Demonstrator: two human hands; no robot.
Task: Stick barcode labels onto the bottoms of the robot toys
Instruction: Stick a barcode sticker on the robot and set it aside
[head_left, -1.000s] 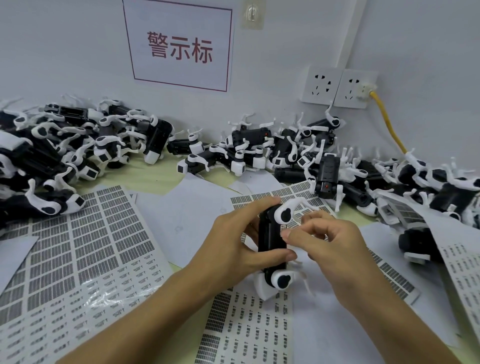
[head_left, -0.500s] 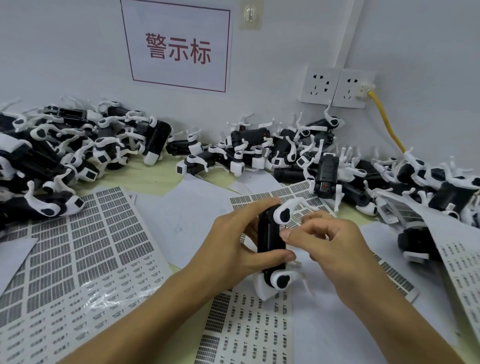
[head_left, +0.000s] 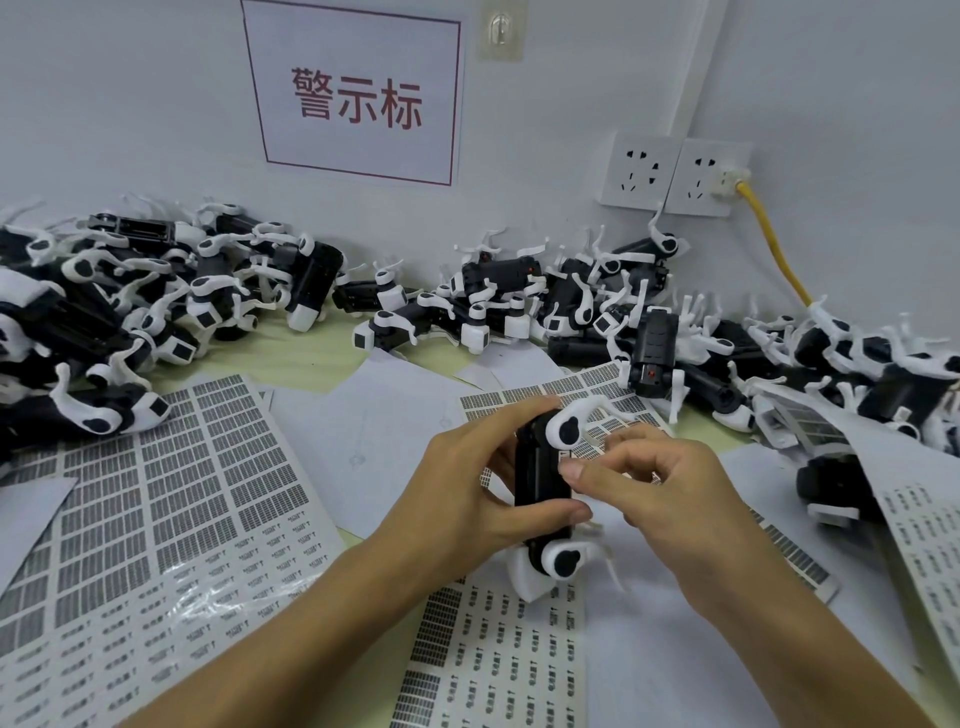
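A black and white robot toy (head_left: 540, 483) is held on its side above the table's middle, and my left hand (head_left: 483, 493) grips its black body from the left. My right hand (head_left: 654, 488) is against the toy's right side, thumb tip pressed on the body and fingers curled. A small white label edge shows just above that thumb. Barcode label sheets lie around: a large one (head_left: 156, 499) at the left, one (head_left: 493, 660) under the hands, another (head_left: 597, 395) behind the toy.
Heaps of black and white robot toys lie along the wall at the left (head_left: 130, 301), centre (head_left: 519, 301) and right (head_left: 831, 364). Blank backing sheets (head_left: 374, 426) cover the table. A yellow cable (head_left: 774, 244) runs down from wall sockets (head_left: 675, 174).
Both hands and the toy have stayed almost still. My right thumb has kept pressing on the toy's body.
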